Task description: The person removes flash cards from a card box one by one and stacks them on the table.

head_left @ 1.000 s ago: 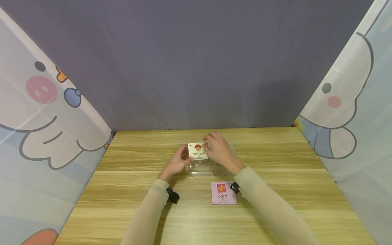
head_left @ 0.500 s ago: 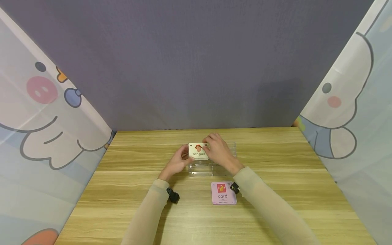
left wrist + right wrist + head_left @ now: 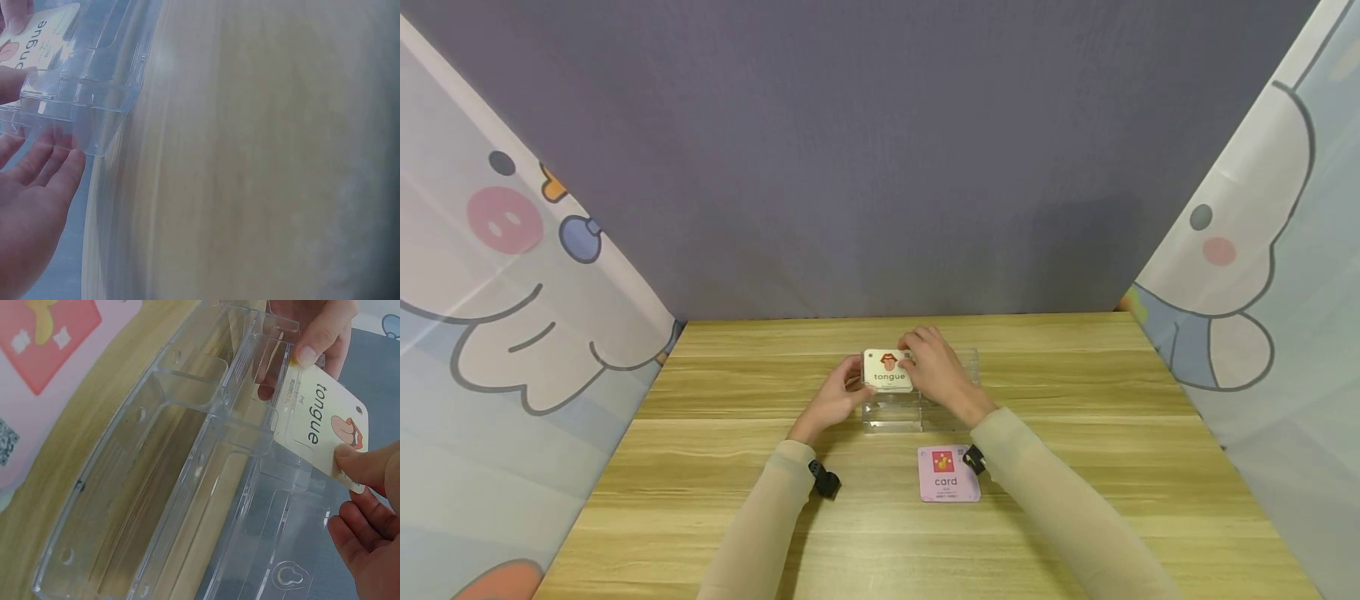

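Reaching forward from the near edge in the head view, both forearms angle inward over the wooden counter, so that the two hands meet at the far part of a clear plastic rack. The left hand comes in from the left, thumb in front and fingers going round behind the rack; the right hand bends in from the right, knuckles up, over the upper right corner of a white card reading "tongue". That card sits between the hands, at the upper left of the rack, its printed face toward the wearer. A pink card lies flat on the counter in front of the rack, near the right sleeve. From the left wrist, the left thumb lies across the front of the rack at the white card, while the other fingers, slightly bent, show behind and below the plastic, gripping it. From the right wrist, the right hand pinches the white card at a top corner, thumb on the printed face and forefinger at the back; the left thumb presses the opposite lower corner, and the card leans with its bottom edge behind the rack's clear lip.
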{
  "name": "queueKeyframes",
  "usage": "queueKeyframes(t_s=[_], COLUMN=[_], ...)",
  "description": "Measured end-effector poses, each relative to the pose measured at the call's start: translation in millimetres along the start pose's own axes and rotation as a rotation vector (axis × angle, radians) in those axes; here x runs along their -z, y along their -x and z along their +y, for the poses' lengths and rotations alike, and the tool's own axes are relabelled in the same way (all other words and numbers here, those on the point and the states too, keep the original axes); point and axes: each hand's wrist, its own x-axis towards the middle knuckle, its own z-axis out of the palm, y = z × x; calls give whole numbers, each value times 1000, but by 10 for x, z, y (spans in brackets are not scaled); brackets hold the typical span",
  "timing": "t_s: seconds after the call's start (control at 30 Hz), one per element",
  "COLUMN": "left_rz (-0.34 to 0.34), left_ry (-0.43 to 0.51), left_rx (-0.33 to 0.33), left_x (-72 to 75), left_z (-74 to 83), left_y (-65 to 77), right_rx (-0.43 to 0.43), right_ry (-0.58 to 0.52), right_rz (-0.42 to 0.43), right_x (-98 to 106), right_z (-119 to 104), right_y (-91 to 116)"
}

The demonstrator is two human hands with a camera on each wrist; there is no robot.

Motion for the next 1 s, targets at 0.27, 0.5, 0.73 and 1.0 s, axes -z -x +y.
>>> queueKeyframes(t_s=[0.27, 0.5, 0.73, 1.0], left_rz=[2, 44, 64, 58], left_ry=[-8, 2, 8, 21], left_rx=[14, -3, -11, -14], left_x=[2, -26, -34, -35], left_z=[-228, -359, -335, -324], left_y=[-93, -128, -114, -116], right_rx=[-28, -41, -62, -104], right_ry=[-21, -27, -46, -81], right_rz=[1, 12, 16, 22], right_x=[6, 22, 35, 46], right_z=[-14, -38, -42, -35], right_y=[7, 3, -10, -22])
